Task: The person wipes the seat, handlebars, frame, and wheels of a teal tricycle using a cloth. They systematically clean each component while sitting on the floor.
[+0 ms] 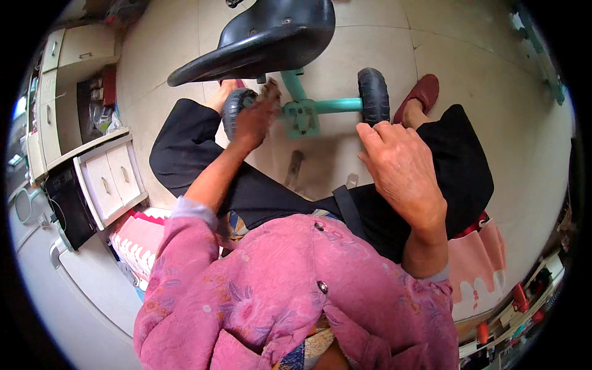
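Observation:
Before me stands a small wheeled frame of green metal tube (340, 105) with a black plastic seat (282, 41) on top. My left hand (259, 115) is blurred beside the left black wheel (237, 104), its fingers near the frame's central bracket (301, 119); whether it holds anything cannot be made out. My right hand (400, 157) is at the lower end of the right black wheel (374, 95), back of the hand up and fingers bent. Its fingertips are partly hidden, so its grip on the wheel is unclear.
My feet in red shoes (423, 95) rest on the tiled floor (462, 83) either side of the frame. At left are white drawers (111, 178) and a cabinet with an open shelf. Pink cloth (481, 263) covers the seat under me. Various items line the lower right edge.

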### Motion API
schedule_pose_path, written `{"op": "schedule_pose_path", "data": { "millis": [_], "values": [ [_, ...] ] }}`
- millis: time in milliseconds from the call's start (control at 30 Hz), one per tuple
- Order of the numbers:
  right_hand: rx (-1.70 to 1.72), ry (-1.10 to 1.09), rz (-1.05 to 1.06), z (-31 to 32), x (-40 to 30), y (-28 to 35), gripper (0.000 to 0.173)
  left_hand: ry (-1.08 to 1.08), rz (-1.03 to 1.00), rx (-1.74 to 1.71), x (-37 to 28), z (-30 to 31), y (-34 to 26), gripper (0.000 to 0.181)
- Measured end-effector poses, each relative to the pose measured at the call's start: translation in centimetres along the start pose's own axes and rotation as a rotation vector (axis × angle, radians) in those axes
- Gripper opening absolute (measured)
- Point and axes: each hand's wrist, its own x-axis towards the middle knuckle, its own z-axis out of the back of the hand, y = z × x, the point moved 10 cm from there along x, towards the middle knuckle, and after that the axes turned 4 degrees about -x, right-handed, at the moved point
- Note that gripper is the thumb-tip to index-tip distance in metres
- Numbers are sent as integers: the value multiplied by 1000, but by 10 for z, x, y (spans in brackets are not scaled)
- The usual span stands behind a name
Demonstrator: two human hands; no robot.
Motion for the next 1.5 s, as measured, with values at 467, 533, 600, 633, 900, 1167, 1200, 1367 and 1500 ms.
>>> {"op": "schedule_pose_path", "data": {
  "millis": [467, 533, 600, 633, 900, 1167, 1200, 1367, 1500],
  "values": [
    [31, -7, 1, 0, 2, -1, 18, 141, -32, -298, 7, -64, 11, 30],
    [39, 59, -27, -4, 1, -5, 33, -6, -94, -308, 10, -44, -3, 40],
    [51, 95, -42, -8, 0, -7, 40, -19, -81, -175, 13, -55, -6, 48],
    [59, 99, -43, -8, 0, -8, 40, -25, -75, -109, 14, -59, -7, 52],
    [30, 41, -17, -5, 3, -4, 22, 79, -255, 387, 15, -97, 0, 52],
    [71, 126, -25, -15, 4, -3, 39, 289, -383, 427, 15, -93, -7, 65],
    [66, 136, -27, -15, 4, -3, 39, 267, -416, 449, 14, -91, -6, 66],
    [49, 112, -3, -13, 5, 2, 39, 200, -411, 409, 4, -76, -1, 65],
    [40, 109, 5, -13, 4, 5, 38, 173, -390, 580, 0, -68, -1, 55]
  ]
}}
